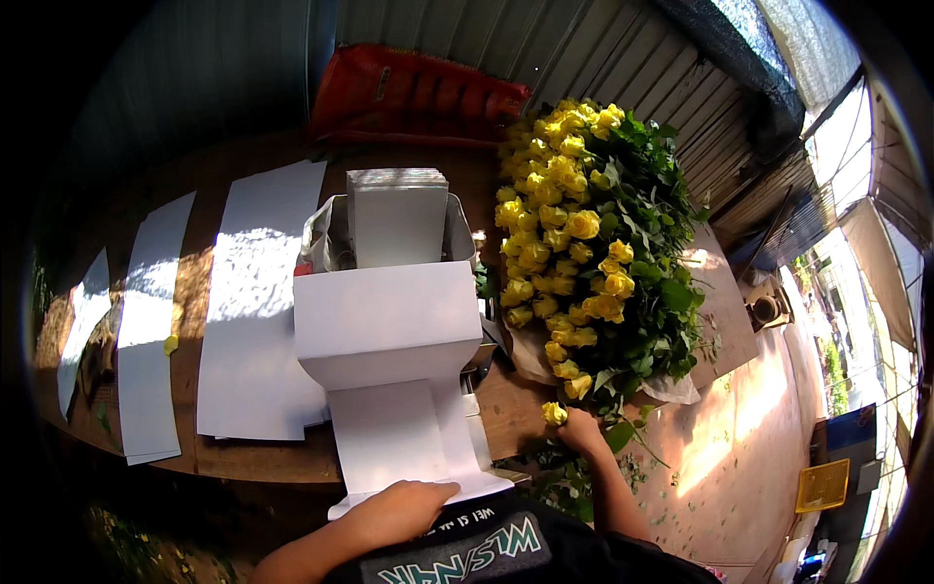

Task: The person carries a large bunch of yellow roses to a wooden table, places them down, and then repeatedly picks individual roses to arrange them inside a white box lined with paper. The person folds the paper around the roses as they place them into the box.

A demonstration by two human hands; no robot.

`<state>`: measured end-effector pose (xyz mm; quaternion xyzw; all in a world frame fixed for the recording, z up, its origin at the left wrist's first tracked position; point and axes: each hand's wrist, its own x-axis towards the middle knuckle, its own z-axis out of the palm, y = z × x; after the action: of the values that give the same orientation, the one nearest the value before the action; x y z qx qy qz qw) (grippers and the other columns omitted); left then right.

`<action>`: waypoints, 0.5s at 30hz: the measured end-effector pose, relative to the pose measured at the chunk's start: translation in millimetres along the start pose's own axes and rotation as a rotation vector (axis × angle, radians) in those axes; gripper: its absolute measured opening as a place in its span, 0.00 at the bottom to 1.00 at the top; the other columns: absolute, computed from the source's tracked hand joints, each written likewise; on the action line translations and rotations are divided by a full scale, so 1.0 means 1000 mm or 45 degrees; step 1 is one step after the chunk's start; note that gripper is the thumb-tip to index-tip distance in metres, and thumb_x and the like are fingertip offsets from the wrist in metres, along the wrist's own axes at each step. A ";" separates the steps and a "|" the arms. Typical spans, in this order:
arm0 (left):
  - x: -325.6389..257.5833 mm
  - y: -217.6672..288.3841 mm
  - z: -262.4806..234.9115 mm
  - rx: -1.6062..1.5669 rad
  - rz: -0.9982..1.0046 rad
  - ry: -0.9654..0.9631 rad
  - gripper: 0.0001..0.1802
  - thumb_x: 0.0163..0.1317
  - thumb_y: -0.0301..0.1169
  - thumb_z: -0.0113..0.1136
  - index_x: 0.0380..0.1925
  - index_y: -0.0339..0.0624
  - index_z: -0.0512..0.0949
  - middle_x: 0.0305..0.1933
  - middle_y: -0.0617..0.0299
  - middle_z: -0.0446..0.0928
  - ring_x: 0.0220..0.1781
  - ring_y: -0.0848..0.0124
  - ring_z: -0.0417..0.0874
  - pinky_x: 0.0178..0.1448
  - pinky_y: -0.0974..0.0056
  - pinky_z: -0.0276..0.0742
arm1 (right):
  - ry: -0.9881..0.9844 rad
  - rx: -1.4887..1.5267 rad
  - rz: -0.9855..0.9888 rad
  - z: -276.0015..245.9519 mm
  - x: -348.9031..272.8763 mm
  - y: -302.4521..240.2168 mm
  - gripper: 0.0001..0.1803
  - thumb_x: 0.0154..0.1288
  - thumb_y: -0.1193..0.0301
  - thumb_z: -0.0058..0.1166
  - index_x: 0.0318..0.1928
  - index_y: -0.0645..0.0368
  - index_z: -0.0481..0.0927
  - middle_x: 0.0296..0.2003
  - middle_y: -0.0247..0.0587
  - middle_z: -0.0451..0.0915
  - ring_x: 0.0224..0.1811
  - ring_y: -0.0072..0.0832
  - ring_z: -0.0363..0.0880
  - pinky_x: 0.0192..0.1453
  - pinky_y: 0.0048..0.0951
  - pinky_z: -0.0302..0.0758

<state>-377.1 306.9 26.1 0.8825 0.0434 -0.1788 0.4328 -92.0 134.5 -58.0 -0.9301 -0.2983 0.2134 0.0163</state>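
My left hand [404, 508] lies flat across the near edge of a long white paper sheet [389, 438], close to my body. The sheet bends upward at its far part, in front of a box-like holder [460, 231]. At the table's near edge, my right hand [582, 434] is closed round the stem of a yellow rose [554, 414], just below its bloom. Beyond that hand lies a big pile of yellow roses [569, 229], blooms toward the left and leafy stems toward the right.
An upright stack of white sheets [399, 219] stands in the holder. Flat white sheets [258, 321] lie on the wooden table [506, 409] at left. A red bag [409, 97] rests against the corrugated wall. A yellow crate [822, 486] is at far right.
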 end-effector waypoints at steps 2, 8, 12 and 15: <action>0.003 -0.001 0.000 -0.002 -0.024 -0.050 0.18 0.55 0.30 0.46 0.47 0.40 0.67 0.41 0.47 0.74 0.39 0.51 0.75 0.45 0.55 0.70 | 0.017 -0.155 0.049 -0.009 0.013 0.011 0.15 0.46 0.68 0.52 0.35 0.62 0.74 0.34 0.52 0.76 0.39 0.47 0.74 0.42 0.41 0.70; 0.001 -0.008 0.011 -0.006 -0.014 -0.015 0.17 0.55 0.29 0.45 0.46 0.40 0.67 0.40 0.48 0.74 0.39 0.52 0.75 0.44 0.55 0.70 | 0.684 -0.067 -0.042 -0.035 0.028 0.002 0.16 0.46 0.75 0.51 0.40 0.55 0.70 0.36 0.48 0.73 0.37 0.47 0.72 0.38 0.41 0.69; 0.002 -0.005 0.008 0.004 0.025 -0.025 0.17 0.55 0.28 0.45 0.46 0.39 0.67 0.39 0.47 0.74 0.39 0.52 0.76 0.43 0.55 0.71 | 0.633 -0.019 -0.142 -0.007 0.052 0.015 0.29 0.46 0.75 0.50 0.52 0.54 0.59 0.43 0.55 0.68 0.39 0.53 0.70 0.39 0.46 0.69; -0.001 -0.005 0.010 0.020 0.051 -0.017 0.17 0.54 0.28 0.46 0.46 0.39 0.67 0.37 0.46 0.75 0.37 0.52 0.76 0.42 0.56 0.71 | 0.592 0.034 -0.161 0.011 0.048 0.001 0.36 0.45 0.74 0.52 0.56 0.52 0.51 0.51 0.61 0.58 0.40 0.59 0.68 0.39 0.48 0.68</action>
<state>-381.8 302.8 16.8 0.8853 0.0215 -0.1762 0.4297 -60.6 159.6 -86.8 -0.9334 -0.3414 -0.0039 0.1102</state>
